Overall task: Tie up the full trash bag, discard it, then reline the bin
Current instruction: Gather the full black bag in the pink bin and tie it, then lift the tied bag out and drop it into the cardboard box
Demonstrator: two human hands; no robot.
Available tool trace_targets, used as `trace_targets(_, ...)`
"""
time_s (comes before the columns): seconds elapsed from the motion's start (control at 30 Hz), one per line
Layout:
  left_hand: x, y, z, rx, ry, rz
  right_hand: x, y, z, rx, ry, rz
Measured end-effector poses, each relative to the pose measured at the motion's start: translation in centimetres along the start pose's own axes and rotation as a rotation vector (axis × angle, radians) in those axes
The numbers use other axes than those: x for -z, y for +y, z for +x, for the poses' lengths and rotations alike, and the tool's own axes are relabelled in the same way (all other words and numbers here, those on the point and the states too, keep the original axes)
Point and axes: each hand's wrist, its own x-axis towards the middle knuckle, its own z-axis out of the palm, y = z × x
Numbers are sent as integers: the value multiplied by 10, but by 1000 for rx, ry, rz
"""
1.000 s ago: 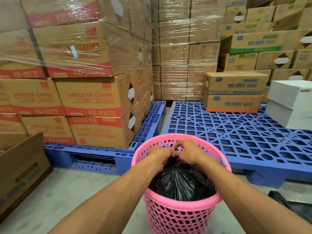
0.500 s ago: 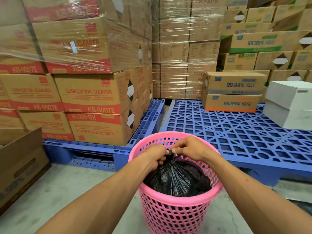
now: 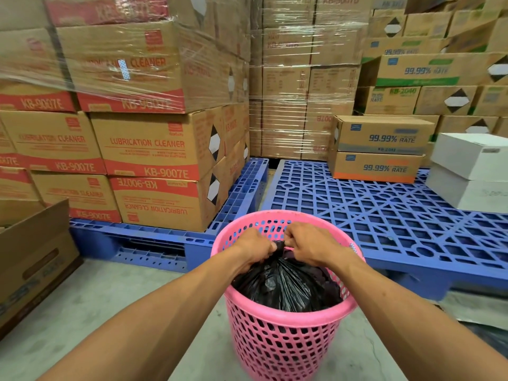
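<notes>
I have both hands on the neck of the black trash bag, which sits inside the pink bin on the floor. My left hand and right hand meet at the gathered plastic, each grip pinched shut on a tuft of it, knuckles almost touching. Below the grip the bag bulges, full, under the rim. I judge the tying is underway; whether the knot is cinched I cannot tell, since my fingers hide it. Left to do: lift the bag out, discard it, reline. Dark plastic lies on the floor to the right of my grip, perhaps a liner.
</notes>
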Motion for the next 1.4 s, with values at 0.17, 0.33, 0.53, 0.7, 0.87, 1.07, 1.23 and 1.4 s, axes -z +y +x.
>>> trace_targets(0.17, 14, -2, -15, 1, -34, 485, -6, 7, -11, -121, -118, -124)
trace_targets(0.33, 18, -9, -13, -211, -58, 634, -8, 18, -8, -137, -151, 29)
trace_targets(0.53, 58, -24, -2, -370, 312, 992, -3, 9, -17, -4, -85, 162)
trace_targets(0.7, 60, -39, 6, -95, 82, 812, -9, -34, -16, -41, -247, -136)
trace_targets(0.87, 58, -42, 11, -70, 139, 839, -32, -43, -17, -167, -381, -163)
trace_targets(1.07, 57, -41, 9, -92, 165, 837, -36, -38, -19, -160, -253, -36)
trace_targets(1.23, 56, -39, 6, -108, 191, 803, -17, -51, -18, -122, -47, 40)
trace_targets(1.4, 57, -38, 4, -113, 209, 784, 40, -55, 2, -168, 192, 77)
